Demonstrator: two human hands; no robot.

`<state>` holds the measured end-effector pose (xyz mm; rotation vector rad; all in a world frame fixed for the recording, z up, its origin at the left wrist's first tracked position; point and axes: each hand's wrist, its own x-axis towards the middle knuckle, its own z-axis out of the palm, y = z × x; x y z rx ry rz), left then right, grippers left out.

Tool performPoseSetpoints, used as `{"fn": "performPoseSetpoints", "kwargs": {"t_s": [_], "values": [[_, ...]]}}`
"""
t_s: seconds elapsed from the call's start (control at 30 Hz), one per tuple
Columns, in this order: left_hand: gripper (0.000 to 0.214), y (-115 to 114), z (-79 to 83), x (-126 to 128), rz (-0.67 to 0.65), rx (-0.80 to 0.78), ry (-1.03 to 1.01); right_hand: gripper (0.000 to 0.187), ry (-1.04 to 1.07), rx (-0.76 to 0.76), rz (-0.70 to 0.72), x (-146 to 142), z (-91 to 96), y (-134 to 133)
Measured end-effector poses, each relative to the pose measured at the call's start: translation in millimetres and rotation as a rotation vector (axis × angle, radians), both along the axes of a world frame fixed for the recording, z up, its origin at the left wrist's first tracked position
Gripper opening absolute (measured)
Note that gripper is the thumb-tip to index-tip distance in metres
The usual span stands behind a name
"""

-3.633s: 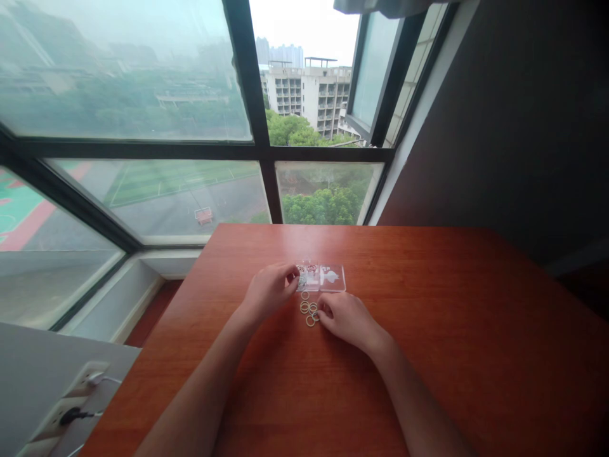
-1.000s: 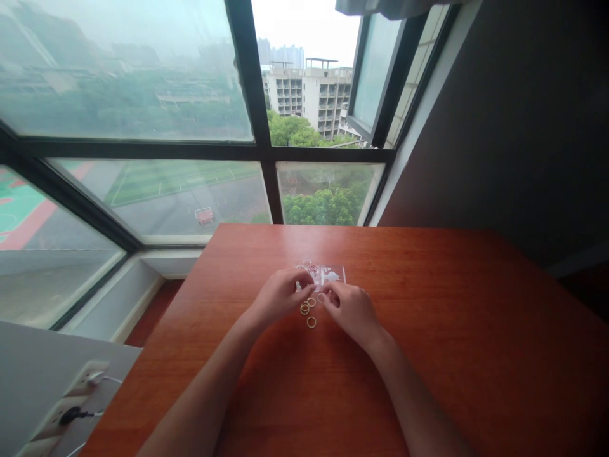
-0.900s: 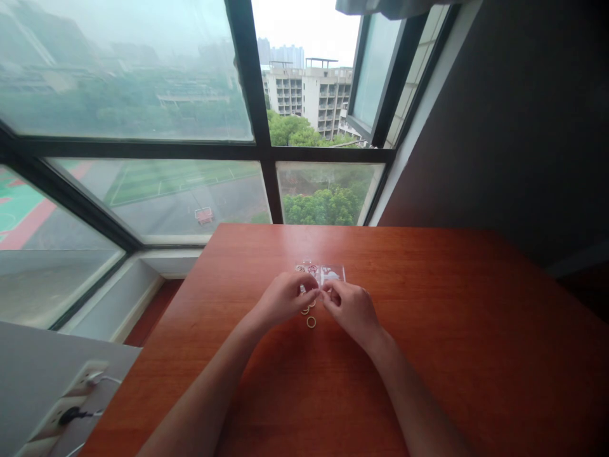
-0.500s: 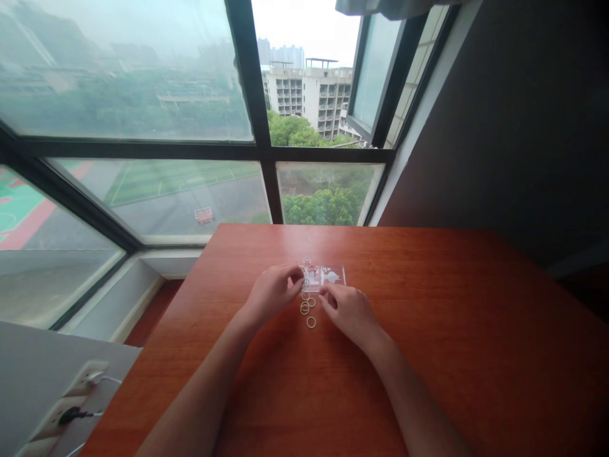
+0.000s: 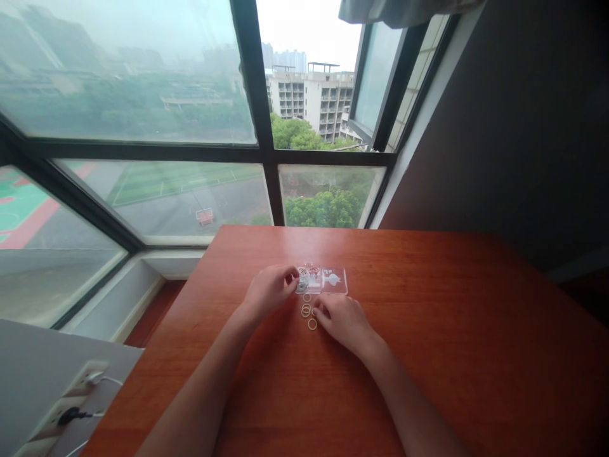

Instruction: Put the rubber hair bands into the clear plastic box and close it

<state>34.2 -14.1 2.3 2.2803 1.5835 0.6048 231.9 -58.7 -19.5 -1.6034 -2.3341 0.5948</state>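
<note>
A small clear plastic box [image 5: 339, 290] lies opened flat on the table, with a white print on its right half. Several reddish and greenish rings lie in its left half. My left hand [image 5: 270, 291] is at the box's left edge, thumb and fingers closed on it. Below the box, several pale yellowish rings [image 5: 312, 329] lie loose on the wood, two of them overlapping. The fingertips of my right hand [image 5: 346, 318] are pinched at one pale ring [image 5: 313, 312], which they partly cover.
The reddish-brown wooden table [image 5: 457, 317] reaches to a dark-framed window [image 5: 166, 151] at the back. A dark wall stands on the right. Wall sockets [image 5: 78, 397] with plugged-in cables are at the lower left, beside the table edge.
My right hand has moved down and slightly left, from the box's lower edge to a pale ring. The left hand has shifted slightly left, uncovering greenish rings in the box.
</note>
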Motion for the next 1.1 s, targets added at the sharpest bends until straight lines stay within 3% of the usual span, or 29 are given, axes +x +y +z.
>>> {"fn": "performPoseSetpoints", "kwargs": {"t_s": [0.3,0.6,0.8,1.1], "values": [[0.013,-1,-1.6,4,-0.045,0.017,-0.006,0.012,-0.053,0.007,-0.009,2,-2.4,1],[0.015,-9,1.7,19,-0.124,-0.106,-0.144,0.014,0.003,0.057,-0.089,6,2.1,3],[0.015,-10,4.9,18,-0.124,-0.105,-0.129,0.009,-0.038,-0.002,0.009,7,0.7,2],[0.015,-12,4.1,20,-0.14,-0.098,-0.132,0.012,-0.054,0.042,-0.03,5,-0.4,3]]}}
